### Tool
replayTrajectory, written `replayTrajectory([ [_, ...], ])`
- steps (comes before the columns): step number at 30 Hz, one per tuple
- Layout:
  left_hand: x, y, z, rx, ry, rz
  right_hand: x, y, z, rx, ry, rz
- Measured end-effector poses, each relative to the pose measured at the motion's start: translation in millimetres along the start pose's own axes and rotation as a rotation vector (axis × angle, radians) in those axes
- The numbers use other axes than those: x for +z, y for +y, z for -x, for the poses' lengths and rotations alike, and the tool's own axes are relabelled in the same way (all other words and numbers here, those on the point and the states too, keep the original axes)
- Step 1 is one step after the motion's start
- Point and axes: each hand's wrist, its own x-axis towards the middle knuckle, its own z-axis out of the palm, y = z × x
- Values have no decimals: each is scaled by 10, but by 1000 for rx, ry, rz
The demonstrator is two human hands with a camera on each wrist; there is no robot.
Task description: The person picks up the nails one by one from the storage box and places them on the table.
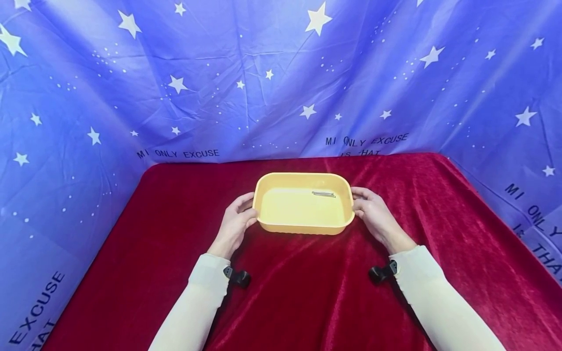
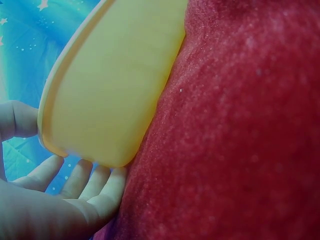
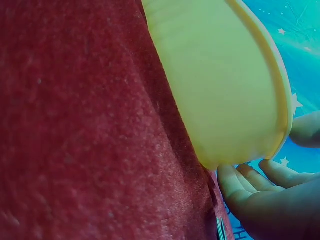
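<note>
A yellow plastic tub [image 1: 303,228] with rounded corners sits on red cloth in the head view. My left hand [image 1: 237,222] holds its left end; the left wrist view shows the thumb [image 2: 22,119] at the rim and the fingertips [image 2: 117,175] against the end wall. At the opposite end, my right hand [image 1: 373,212] grips in the same way, thumb [image 3: 306,129] by the rim and fingers [image 3: 232,185] on the wall below. Several thin dark metal rods [image 1: 324,194] lie together inside the tub, toward its right back corner.
Red velvety cloth [image 1: 303,302] covers the table and has folds near the front. A blue curtain [image 1: 246,112] printed with stars and lettering surrounds the table at the back and sides. Each sleeve cuff carries a black wrist device [image 1: 239,277].
</note>
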Motion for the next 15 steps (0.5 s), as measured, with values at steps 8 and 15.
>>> replayTrajectory([
  [8, -5, -13, -9, 8, -4, 3, -6, 38, -11, 11, 0, -1],
  [15, -7, 1, 1, 6, -3, 1, -2, 62, -27, 8, 5, -3],
])
